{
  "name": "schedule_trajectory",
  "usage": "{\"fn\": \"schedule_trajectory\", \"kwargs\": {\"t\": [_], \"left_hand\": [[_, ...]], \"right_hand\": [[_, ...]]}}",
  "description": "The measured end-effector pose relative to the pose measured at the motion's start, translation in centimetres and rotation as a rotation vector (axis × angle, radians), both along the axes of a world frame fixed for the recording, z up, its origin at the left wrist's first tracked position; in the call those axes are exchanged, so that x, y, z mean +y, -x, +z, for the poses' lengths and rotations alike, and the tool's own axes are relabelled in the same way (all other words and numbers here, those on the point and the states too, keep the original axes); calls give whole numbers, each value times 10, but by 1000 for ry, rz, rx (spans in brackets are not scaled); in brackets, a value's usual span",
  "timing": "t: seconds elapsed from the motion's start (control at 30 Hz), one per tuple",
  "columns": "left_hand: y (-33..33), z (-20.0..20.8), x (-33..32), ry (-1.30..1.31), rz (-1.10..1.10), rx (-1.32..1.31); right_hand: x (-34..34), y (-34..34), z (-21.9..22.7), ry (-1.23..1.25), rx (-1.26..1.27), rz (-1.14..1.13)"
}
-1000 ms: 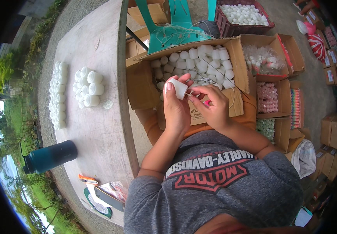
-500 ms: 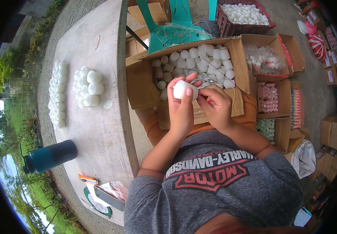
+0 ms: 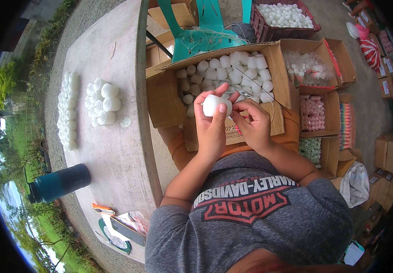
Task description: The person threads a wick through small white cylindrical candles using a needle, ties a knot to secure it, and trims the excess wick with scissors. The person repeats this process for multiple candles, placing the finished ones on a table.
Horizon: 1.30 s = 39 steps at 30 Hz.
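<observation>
Over the near side of the open brown cardboard box (image 3: 282,68), the left hand (image 3: 211,132) clasps a white, waxy-looking cylinder (image 3: 214,105). Beside it, the right hand's (image 3: 253,126) pinch is indeterminable.

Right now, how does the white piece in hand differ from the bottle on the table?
The white piece is smaller and paler than the dark blue-green bottle. The left grip holds the white piece; the bottle rests on the table. Both look roughly cylindrical.

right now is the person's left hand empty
No, the left hand holds a rounded white piece, with the thumb pressed against its near side.
</observation>
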<state>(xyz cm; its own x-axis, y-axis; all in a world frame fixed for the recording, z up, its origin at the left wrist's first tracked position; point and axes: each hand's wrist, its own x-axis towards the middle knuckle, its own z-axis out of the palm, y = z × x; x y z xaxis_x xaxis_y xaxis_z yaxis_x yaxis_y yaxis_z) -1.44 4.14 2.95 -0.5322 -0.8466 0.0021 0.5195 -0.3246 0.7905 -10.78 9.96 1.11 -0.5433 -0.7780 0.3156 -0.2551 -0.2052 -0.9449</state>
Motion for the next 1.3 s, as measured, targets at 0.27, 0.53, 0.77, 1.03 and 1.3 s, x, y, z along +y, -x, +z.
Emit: {"fn": "schedule_trajectory", "kwargs": {"t": [0.27, 0.53, 0.77, 1.03, 1.3], "left_hand": [[-2, -12, -14, 625, 133, -557], [-2, -10, -17, 1090, 171, -862], [-7, -27, -35, 817, 72, -946], [-15, -58, -61, 1099, 256, -975], [-16, -76, -72, 1110, 281, -1101]], "right_hand": [[-2, 16, 15, 128, 385, -94], [-8, 28, 14, 148, 516, -47], [19, 67, 85, 541, -349, 249], [97, 109, 154, 1356, -201, -43], [98, 114, 156, 1195, 369, -411]]}}
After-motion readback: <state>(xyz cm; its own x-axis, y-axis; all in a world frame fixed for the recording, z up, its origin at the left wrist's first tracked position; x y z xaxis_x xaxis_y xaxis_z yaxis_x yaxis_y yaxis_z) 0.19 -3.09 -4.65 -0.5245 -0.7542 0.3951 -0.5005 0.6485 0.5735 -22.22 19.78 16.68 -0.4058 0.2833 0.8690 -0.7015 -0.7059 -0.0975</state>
